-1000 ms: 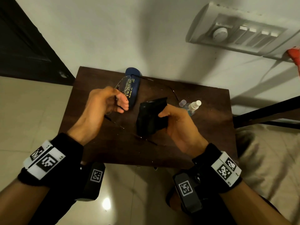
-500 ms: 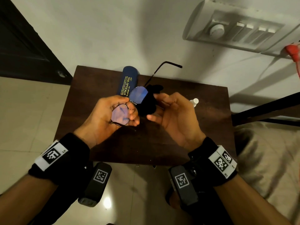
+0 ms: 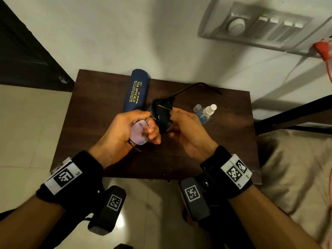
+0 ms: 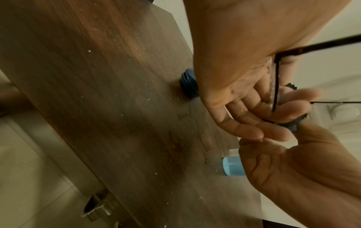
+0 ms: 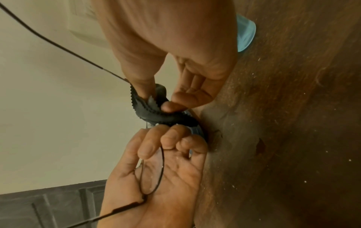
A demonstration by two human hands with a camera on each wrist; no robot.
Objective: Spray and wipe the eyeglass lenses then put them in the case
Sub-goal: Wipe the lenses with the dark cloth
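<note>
Thin black-framed eyeglasses (image 3: 139,134) are held above the dark wooden table (image 3: 100,108). My left hand (image 3: 143,130) grips them by the near lens (image 5: 152,172), fingers curled over the rim. My right hand (image 3: 181,126) pinches a black cloth (image 3: 161,115) around the far lens, which the cloth (image 5: 156,111) hides. One temple arm (image 3: 197,85) sticks out towards the wall. A closed blue case (image 3: 136,92) lies at the table's back. The spray bottle (image 3: 206,113), with blue liquid, lies on its side right of my hands; in the left wrist view the bottle (image 4: 233,165) shows under my right palm.
The small table stands against a white wall with a switch panel (image 3: 260,26) and a red cable (image 3: 323,51). A dark door (image 3: 23,51) is at the left. A dark rail (image 3: 294,115) and beige bedding (image 3: 296,168) lie to the right. Tiled floor shows below.
The glasses came up from beside the case and turned lens-up in my left hand. My right hand brought the cloth onto the far lens, which showed bare half a second ago.
</note>
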